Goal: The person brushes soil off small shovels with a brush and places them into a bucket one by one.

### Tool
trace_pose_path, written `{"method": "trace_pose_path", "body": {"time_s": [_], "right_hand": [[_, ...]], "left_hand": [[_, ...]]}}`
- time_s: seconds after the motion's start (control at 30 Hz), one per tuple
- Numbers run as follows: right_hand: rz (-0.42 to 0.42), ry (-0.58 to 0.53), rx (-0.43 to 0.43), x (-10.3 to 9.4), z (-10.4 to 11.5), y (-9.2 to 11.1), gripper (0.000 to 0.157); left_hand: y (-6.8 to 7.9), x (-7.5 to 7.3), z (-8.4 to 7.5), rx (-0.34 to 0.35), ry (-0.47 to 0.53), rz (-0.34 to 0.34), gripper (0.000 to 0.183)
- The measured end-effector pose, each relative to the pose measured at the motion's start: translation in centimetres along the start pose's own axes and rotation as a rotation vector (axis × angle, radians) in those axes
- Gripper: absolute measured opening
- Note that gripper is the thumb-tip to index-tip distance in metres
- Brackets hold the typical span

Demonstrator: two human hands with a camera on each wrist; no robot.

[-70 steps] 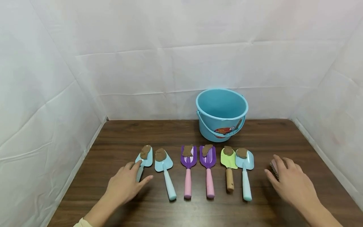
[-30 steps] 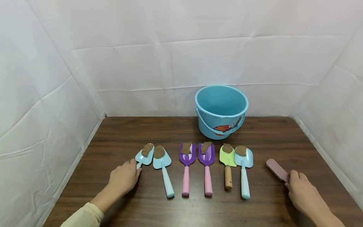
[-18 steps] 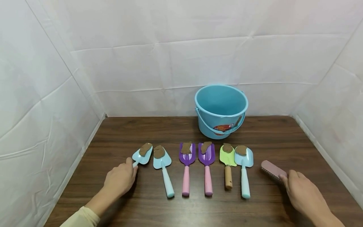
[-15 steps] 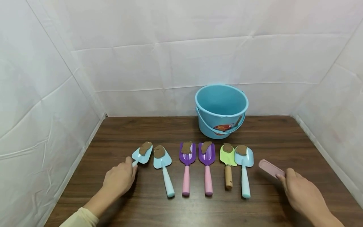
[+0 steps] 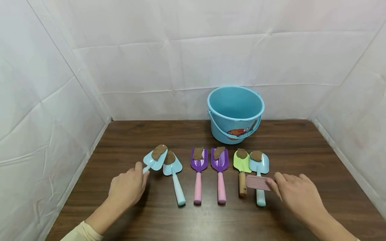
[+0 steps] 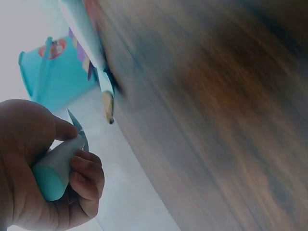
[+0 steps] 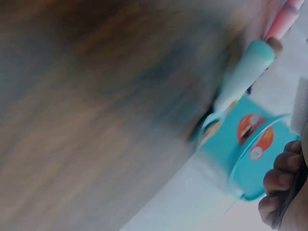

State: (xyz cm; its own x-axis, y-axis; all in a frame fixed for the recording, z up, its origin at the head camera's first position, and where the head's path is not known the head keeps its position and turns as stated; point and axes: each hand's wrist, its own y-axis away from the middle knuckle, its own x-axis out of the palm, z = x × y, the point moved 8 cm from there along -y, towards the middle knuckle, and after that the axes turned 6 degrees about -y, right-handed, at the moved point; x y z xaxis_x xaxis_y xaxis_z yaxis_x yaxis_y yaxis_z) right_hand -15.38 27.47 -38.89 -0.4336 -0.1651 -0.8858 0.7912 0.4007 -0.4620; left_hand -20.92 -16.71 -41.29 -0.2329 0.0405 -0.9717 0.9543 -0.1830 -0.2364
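Note:
My left hand [image 5: 127, 186] grips the handle of a light blue trowel [image 5: 150, 163], its blade raised and bearing a brown clay-like lump [image 5: 158, 152]. In the left wrist view the fingers curl round the pale handle [image 6: 54, 168]. My right hand [image 5: 297, 197] holds a pink brush [image 5: 258, 182] by one end, its back facing up. The brush hangs over the handles of the green trowel [image 5: 242, 164] and the right-hand light blue trowel [image 5: 264, 164]. In the right wrist view only part of the brush [image 7: 301, 106] shows, with the fingers curled round it.
Another light blue trowel [image 5: 178, 190] lies close beside the raised one. Two purple scoops [image 5: 199, 165] with pink handles lie mid-table. Each of these tools carries a brown lump. A blue bucket [image 5: 223, 129] stands at the back, before white cloth walls [image 5: 150, 67].
My left hand has taken hold of the leftmost trowel and lifted its blade. The right hand has picked up the brush, turned it over and carried it left to above the trowels.

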Motion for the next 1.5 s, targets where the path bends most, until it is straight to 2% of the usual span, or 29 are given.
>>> {"method": "trace_pose_path", "body": {"time_s": [0.07, 0.23, 0.43, 0.57, 0.63, 0.8, 0.9, 1.17, 1.33, 1.5], "right_hand": [[-0.032, 0.0, -0.052, 0.0, 1.1, -0.8, 0.046], [-0.068, -0.014, -0.118, -0.1, 2.8, -2.1, 0.051], [-0.048, -0.068, -0.093, -0.5, 4.3, -3.4, 0.044], [0.001, -0.125, -0.061, -0.3, 5.8, -5.3, 0.04], [0.028, -0.148, -0.047, 0.1, 6.8, -6.4, 0.039], [0.082, -0.161, -0.007, 1.1, 8.6, -8.3, 0.041], [0.112, -0.155, 0.022, 1.9, 9.3, -9.3, 0.042], [0.248, -0.164, 0.156, 4.0, 10.9, -10.8, 0.044], [0.254, -0.175, 0.166, 4.7, 11.8, -10.8, 0.044], [0.255, -0.169, 0.19, 5.2, 11.6, -10.6, 0.045]], "left_hand": [[0.1, -0.2, -0.6, 0.008, -0.015, 0.003, 0.031], [0.0, -0.5, -2.5, 0.04, -0.041, -0.005, 0.032], [-1.2, -0.8, -6.2, 0.13, -0.086, -0.038, 0.033], [-1.5, -0.9, -7.9, 0.157, -0.128, -0.042, 0.033], [-1.4, -1.2, -8.6, 0.17, -0.158, -0.077, 0.032], [-0.9, -2.2, -10.5, 0.234, -0.246, -0.248, 0.034], [-0.6, -2.5, -11.4, 0.253, -0.286, -0.322, 0.035], [-0.2, -2.6, -13.4, 0.288, -0.323, -0.401, 0.037], [0.0, -2.6, -14.2, 0.331, -0.342, -0.429, 0.036], [0.5, -2.2, -14.8, 0.38, -0.368, -0.492, 0.035]]}}
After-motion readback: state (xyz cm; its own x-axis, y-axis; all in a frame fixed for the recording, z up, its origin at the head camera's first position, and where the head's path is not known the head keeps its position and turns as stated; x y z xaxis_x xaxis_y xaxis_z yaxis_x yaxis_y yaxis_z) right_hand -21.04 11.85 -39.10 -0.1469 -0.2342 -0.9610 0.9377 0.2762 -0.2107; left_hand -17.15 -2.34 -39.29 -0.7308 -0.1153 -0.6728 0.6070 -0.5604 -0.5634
